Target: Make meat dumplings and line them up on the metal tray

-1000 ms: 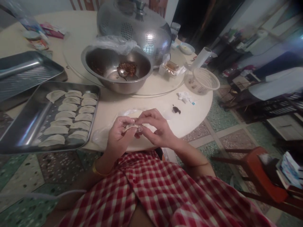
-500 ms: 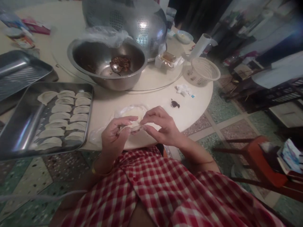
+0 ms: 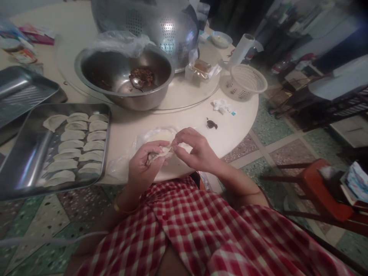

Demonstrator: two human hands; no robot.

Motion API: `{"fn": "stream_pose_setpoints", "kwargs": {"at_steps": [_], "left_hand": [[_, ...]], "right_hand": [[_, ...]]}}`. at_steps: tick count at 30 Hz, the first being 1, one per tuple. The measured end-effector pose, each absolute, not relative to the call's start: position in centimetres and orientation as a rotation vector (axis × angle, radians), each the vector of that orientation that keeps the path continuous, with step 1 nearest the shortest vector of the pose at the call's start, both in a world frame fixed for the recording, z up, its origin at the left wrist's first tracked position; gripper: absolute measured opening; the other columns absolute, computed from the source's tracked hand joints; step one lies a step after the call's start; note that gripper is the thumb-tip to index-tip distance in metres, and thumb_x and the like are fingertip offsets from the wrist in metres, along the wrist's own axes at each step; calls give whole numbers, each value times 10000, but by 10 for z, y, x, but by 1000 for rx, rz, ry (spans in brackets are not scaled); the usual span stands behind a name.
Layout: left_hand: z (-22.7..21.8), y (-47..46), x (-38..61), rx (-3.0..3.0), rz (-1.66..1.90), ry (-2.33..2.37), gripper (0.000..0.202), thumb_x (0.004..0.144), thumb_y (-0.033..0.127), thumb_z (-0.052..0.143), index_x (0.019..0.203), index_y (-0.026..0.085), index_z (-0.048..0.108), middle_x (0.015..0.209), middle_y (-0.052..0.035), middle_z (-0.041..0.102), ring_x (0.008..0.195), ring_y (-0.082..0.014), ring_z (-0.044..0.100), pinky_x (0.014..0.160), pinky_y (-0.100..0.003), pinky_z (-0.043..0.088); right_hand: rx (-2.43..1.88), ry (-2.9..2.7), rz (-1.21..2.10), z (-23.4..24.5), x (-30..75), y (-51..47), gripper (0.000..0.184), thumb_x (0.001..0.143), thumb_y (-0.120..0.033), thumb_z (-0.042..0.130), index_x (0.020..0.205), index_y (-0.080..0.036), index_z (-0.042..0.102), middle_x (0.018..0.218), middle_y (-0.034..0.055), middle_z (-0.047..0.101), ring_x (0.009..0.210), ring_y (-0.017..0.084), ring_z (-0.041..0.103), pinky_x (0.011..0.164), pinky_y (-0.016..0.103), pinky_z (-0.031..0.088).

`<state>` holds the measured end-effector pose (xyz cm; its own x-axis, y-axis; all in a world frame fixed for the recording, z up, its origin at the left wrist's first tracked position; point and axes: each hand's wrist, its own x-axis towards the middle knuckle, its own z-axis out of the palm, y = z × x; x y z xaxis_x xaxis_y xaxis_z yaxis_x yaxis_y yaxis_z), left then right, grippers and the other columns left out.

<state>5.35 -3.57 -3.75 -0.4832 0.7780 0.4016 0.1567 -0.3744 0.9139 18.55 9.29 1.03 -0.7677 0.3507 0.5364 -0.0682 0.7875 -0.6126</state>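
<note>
My left hand [image 3: 142,166] cups a pale dumpling [image 3: 158,154], fingers curled round it. My right hand [image 3: 193,150] pinches the dumpling's right end between thumb and fingertips. Both hands hover over the near edge of the round cream table [image 3: 184,122], just above a stack of round wrappers in clear plastic [image 3: 156,136]. To the left lies a metal tray [image 3: 27,161] with several folded dumplings [image 3: 76,147] in rows. Behind the hands stands a steel bowl [image 3: 115,96] with dark filling [image 3: 142,74] and a spoon [image 3: 136,82].
A perforated metal cover [image 3: 155,27] stands behind the bowl. A white plastic basket [image 3: 245,80], a small clear box [image 3: 201,69] and a crumpled tissue [image 3: 221,105] sit to the right. A second tray [image 3: 20,92] lies far left. An orange stool [image 3: 319,191] stands on the tiled floor.
The view has shifted slightly, so the table's things sit further left and lower. My right hand's fingers have moved along the dumpling's edge; both hands keep hold of it.
</note>
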Motion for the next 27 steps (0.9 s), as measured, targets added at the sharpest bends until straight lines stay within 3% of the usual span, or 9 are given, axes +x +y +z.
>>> {"fn": "stream_pose_setpoints", "kwargs": {"at_steps": [10,16,22,27], "left_hand": [[-40,-30,51,1338,1821,1484,78,818,163,666,881,195,632,1080,-51,687,811,-131,679,601,-212,586],[-46,-28,49,1281,1816,1474,74,806,198,685,863,200,638,1040,-45,692,796,-142,675,567,-219,572],[-53,-28,45,1134,1858,1444,93,801,203,698,869,202,635,1037,-33,692,693,-108,654,536,-215,562],[-42,-28,50,1163,1841,1400,77,777,189,704,829,191,648,999,-37,692,745,-133,672,522,-209,581]], "right_hand": [[-342,-2248,1201,9,179,90,120,873,-195,580,760,-185,616,769,-3,654,733,115,573,755,296,464],[-332,-2249,1147,7,180,92,120,892,-205,575,788,-184,632,778,7,653,764,126,587,766,300,473],[-232,-2284,1044,7,185,96,131,879,-200,572,970,-187,666,877,39,678,852,153,610,796,329,500],[-235,-2323,1023,7,187,99,103,866,-208,594,911,-188,684,888,41,692,869,160,622,824,339,504]]}}
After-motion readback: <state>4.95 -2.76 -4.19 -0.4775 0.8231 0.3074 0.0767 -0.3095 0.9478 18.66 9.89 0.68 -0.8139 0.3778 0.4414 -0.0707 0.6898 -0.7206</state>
